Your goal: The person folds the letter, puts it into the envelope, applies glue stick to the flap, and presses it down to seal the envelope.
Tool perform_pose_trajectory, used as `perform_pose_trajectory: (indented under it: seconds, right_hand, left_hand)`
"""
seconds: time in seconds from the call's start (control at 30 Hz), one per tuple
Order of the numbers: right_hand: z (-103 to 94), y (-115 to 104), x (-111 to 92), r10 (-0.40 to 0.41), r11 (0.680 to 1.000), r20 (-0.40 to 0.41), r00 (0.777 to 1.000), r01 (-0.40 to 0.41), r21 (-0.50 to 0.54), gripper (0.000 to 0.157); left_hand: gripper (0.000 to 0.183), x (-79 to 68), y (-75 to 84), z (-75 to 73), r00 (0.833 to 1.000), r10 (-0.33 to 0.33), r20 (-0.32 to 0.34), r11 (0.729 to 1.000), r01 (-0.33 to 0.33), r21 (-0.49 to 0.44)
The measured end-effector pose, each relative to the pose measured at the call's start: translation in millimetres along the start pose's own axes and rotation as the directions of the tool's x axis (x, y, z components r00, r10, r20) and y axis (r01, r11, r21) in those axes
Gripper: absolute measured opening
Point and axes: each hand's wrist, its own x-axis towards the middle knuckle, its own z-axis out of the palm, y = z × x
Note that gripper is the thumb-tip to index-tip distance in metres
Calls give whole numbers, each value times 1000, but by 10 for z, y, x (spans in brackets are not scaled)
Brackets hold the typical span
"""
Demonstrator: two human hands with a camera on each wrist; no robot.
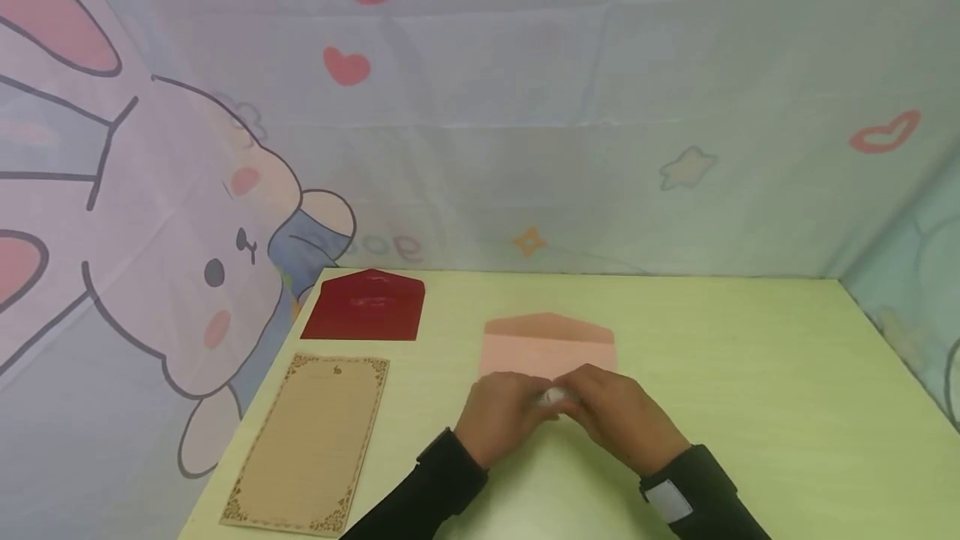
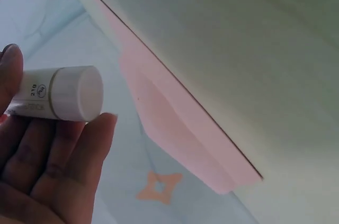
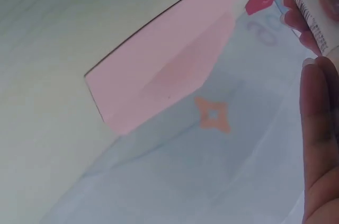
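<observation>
Both hands meet over the near edge of a pink envelope (image 1: 547, 352), which lies with its pointed flap raised away from me. Between them is a white glue stick (image 2: 63, 94), marked "21g" in the left wrist view; in the head view only a small part of the stick (image 1: 553, 396) shows. My left hand (image 1: 501, 413) holds it with thumb and fingers. From the other side my right hand (image 1: 628, 415) grips it near one end, its thumb hidden in the right wrist view. The envelope's lower part is hidden behind the hands.
A dark red envelope (image 1: 367, 315) lies at the table's back left corner. Nearer on the left is a tan sheet of paper (image 1: 307, 444) with a decorated border. A printed cloth (image 1: 487, 107) hangs along the back edge of the pale yellow table (image 1: 765, 398).
</observation>
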Motion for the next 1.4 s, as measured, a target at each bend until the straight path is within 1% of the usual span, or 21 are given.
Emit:
perform_pose_trajectory:
  seconds: [0.13,0.2,0.27,0.33,0.4,0.43,0.47,0.5,0.57,0.6,0.63,0.7,0.73,0.8,0.9,1.0,1.07,1.17,1.23,1.3,1.4]
  right_hand:
    - [45,52,-3,-208,977,-79,975,203,-63,50]
    - [53,81,-4,-266,964,-96,959,261,-58,53]
    - [42,104,-8,-270,962,-98,958,272,8,50]
    - [10,114,-13,-192,972,-63,979,199,122,43]
    - [-33,100,-4,-23,975,28,999,17,220,28]
    - [-56,87,8,80,962,88,993,-100,253,21]
    - [-74,73,26,174,944,150,973,-208,256,19]
    - [-86,57,44,259,915,220,941,-311,255,20]
    - [-100,22,92,365,864,331,870,-449,228,34]
    - [-98,10,115,392,847,366,844,-487,215,38]
    - [-95,0,132,407,834,385,828,-509,213,39]
    - [-85,-16,154,421,814,400,814,-534,228,39]
    - [-83,-23,162,428,811,394,813,-538,230,38]
    - [-76,-32,168,445,804,378,811,-548,229,35]
    - [-74,-51,170,465,796,370,804,-563,222,31]
    - [-62,-52,164,466,807,353,811,-553,207,30]
    - [-49,-48,149,450,827,331,829,-527,195,29]
    - [-41,-10,114,394,870,298,869,-457,184,27]
    - [-75,45,81,334,910,254,908,-381,163,25]
    - [-151,114,49,289,933,209,934,-324,156,29]
    - [-305,224,23,247,956,109,963,-261,134,31]
  left_hand:
    - [19,24,-53,-21,996,10,86,998,-6,-55]
    - [22,32,-83,-18,993,7,120,996,4,-86]
    - [22,37,-100,-12,992,7,126,993,7,-114]
    - [21,37,-111,13,994,8,106,994,5,-113]
    - [22,25,-110,58,998,8,57,998,-4,-62]
    - [24,12,-106,86,1000,17,22,1000,-17,-15]
    - [26,-3,-102,115,999,34,-17,998,-33,44]
    - [29,-20,-92,137,996,62,-68,993,-55,106]
    - [35,-50,-74,183,975,135,-179,969,-92,228]
    - [37,-60,-67,198,957,175,-230,955,-108,278]
    - [40,-64,-63,209,938,214,-274,940,-121,319]
    - [44,-69,-51,211,903,264,-338,926,-139,351]
    - [44,-69,-50,213,894,274,-353,923,-142,357]
    - [44,-72,-44,199,890,276,-362,924,-142,354]
    - [43,-84,-31,170,899,262,-352,930,-138,340]
    - [42,-83,-24,158,907,249,-340,935,-134,327]
    - [41,-79,-24,153,913,243,-328,938,-135,318]
    - [35,-66,-50,148,938,215,-272,943,-127,306]
    - [30,-68,-109,134,963,160,-218,951,-91,295]
    - [26,-82,-186,93,982,84,-170,962,-35,270]
    - [23,-101,-298,-3,989,-11,-146,974,44,222]
